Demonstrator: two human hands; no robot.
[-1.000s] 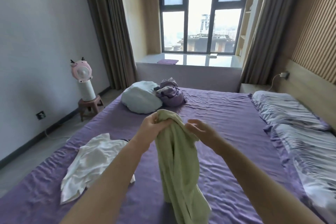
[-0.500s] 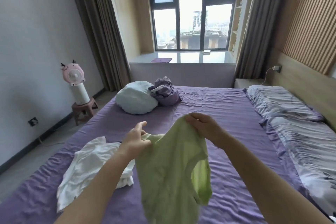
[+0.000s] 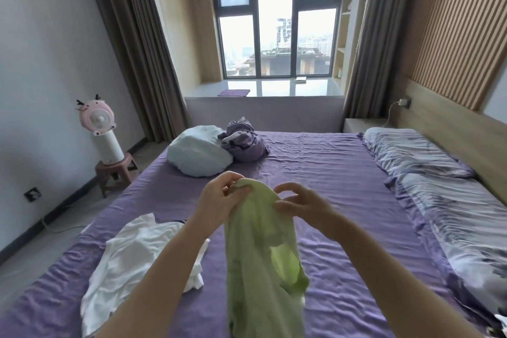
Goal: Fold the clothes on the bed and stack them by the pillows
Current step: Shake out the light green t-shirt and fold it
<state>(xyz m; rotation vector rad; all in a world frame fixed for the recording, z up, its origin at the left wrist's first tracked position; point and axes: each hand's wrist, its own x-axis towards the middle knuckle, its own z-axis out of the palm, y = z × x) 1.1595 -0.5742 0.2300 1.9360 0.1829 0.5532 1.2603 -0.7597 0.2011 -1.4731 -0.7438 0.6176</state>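
Held up over the purple bed (image 3: 315, 162) in both hands: a pale green T-shirt (image 3: 255, 250), bunched at the top and hanging limp below the fingers. Left hand (image 3: 219, 197) curled round the gathered top edge; right hand (image 3: 299, 203) pinching the cloth just beside it. Thin, soft, light, likely to slump and twist. Best taken at the two shoulder seams, spread apart, then laid flat. White garment (image 3: 137, 255) lying crumpled below the left hand, pillows (image 3: 417, 153) well off beyond the right fingers.
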